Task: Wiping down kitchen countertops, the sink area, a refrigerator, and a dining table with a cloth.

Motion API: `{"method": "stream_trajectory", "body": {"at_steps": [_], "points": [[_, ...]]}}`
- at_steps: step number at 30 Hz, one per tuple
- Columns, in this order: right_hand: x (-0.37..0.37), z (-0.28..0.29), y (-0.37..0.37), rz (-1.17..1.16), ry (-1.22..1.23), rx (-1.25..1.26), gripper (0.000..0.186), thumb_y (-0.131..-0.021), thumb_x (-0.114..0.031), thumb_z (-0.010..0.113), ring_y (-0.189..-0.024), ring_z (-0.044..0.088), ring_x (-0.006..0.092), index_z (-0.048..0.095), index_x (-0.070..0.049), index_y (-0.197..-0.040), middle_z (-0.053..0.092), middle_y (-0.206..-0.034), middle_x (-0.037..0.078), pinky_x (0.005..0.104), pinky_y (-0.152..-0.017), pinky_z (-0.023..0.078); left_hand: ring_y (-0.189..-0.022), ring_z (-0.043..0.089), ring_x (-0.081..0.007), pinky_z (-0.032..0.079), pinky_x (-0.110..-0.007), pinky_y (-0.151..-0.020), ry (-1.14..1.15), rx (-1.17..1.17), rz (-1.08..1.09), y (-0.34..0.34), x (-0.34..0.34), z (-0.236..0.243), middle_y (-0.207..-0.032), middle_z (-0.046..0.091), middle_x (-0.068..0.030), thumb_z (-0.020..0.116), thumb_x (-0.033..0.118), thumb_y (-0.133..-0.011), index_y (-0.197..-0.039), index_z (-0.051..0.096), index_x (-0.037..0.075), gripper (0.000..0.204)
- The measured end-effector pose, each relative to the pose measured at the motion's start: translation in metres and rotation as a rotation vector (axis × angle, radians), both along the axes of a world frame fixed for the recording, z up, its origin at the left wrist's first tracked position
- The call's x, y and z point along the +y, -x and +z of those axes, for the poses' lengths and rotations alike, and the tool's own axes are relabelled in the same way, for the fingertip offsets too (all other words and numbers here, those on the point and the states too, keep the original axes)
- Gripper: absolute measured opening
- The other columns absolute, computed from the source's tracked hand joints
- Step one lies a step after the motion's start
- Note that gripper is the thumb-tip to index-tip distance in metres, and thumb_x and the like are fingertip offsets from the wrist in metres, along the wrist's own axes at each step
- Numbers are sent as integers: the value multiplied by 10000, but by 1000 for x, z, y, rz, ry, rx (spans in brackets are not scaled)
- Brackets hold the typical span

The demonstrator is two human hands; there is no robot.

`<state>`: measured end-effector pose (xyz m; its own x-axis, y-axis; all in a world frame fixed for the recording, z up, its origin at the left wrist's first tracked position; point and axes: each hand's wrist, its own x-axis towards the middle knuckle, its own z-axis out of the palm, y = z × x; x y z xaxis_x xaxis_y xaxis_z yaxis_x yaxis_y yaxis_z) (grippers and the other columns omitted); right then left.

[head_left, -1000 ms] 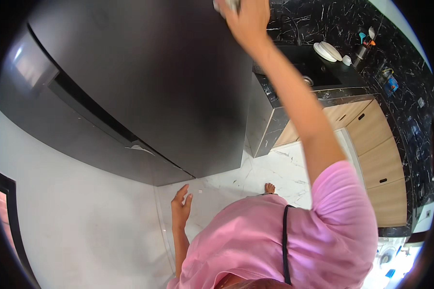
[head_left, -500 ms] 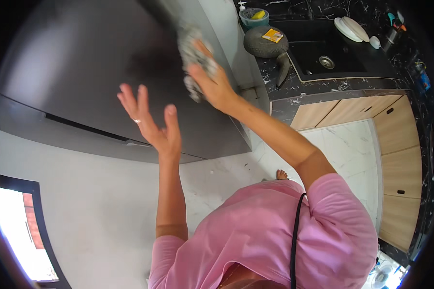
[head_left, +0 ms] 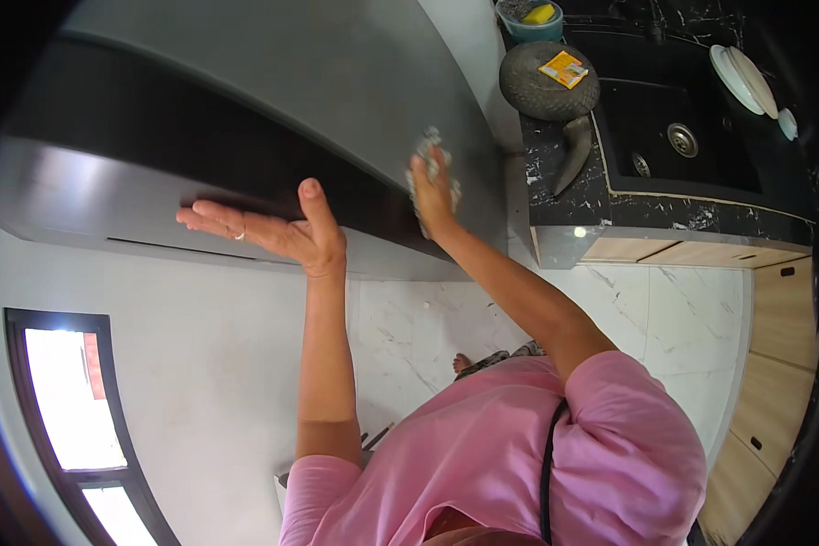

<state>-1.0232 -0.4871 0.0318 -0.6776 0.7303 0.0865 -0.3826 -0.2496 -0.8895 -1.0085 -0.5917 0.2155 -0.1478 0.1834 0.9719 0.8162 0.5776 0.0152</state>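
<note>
My right hand (head_left: 436, 202) is closed on a crumpled grey-and-white cloth (head_left: 430, 139), which is slightly blurred. It presses the cloth against a large, smooth grey appliance (head_left: 337, 68) that looks like a fridge, near its right end. Across the appliance runs a dark band (head_left: 246, 136). My left hand (head_left: 287, 238) has its fingers stretched out together and the thumb apart, with a ring on one finger. It holds nothing and lies over the paler lower strip of the appliance; whether it touches the surface I cannot tell.
To the right, a black marbled counter (head_left: 555, 200) carries a round grey stone piece (head_left: 541, 91) with a yellow packet (head_left: 564, 69), a curved horn-shaped piece (head_left: 575, 156), and a tub (head_left: 532, 32) holding a yellow sponge. White dishes (head_left: 742, 80) stand beyond the black sink (head_left: 646, 100). A window (head_left: 73, 391) is at left.
My right hand has brought the cloth down and to the right across the grey surface. The left hand has turned, its fingers now pointing left. The view has shifted too.
</note>
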Motion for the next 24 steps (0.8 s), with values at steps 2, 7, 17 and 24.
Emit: {"method": "stream_trajectory", "body": {"at_steps": [2, 7, 17, 24], "points": [[15, 70, 9, -10, -157, 85, 662, -989, -415, 536, -1425, 335, 284, 350, -29, -1495, 341, -1552, 152, 370, -1160, 265, -1504, -85, -365, -42, -506, -1190, -2, -2, -47, -1, 2, 0, -1618, -73, -236, 605, 495, -922, -1549, -2, -22, 1014], [42, 200, 32, -173, -693, 473, 611, -915, -427, 625, -1417, 312, 359, 525, -24, -1363, 424, -1484, 183, 533, -1146, 232, -1507, -79, -345, -47, -483, -1196, -74, -70, -108, -9, 8, 1, -1621, -81, -225, 601, 480, -926, -1548, -13, -20, 1008], [95, -199, 111, 16, 166, -588, 728, -930, -604, 477, -1282, 503, 346, 418, -98, -1450, 495, -1411, 199, 420, -1070, 381, -1511, -48, -324, -37, -491, -1206, -59, -63, 32, -10, 18, -5, -1625, -49, -210, 526, 521, -947, -1549, -25, -11, 973], [99, -139, 115, 22, 242, -480, 621, -927, -431, 577, -1282, 497, 367, 464, -57, -1410, 520, -1392, 187, 415, -1079, 367, -1508, -10, -333, 28, -500, -1203, -55, -61, 41, -8, 8, -3, -1621, -53, -211, 535, 517, -936, -1550, -51, 10, 989]]}}
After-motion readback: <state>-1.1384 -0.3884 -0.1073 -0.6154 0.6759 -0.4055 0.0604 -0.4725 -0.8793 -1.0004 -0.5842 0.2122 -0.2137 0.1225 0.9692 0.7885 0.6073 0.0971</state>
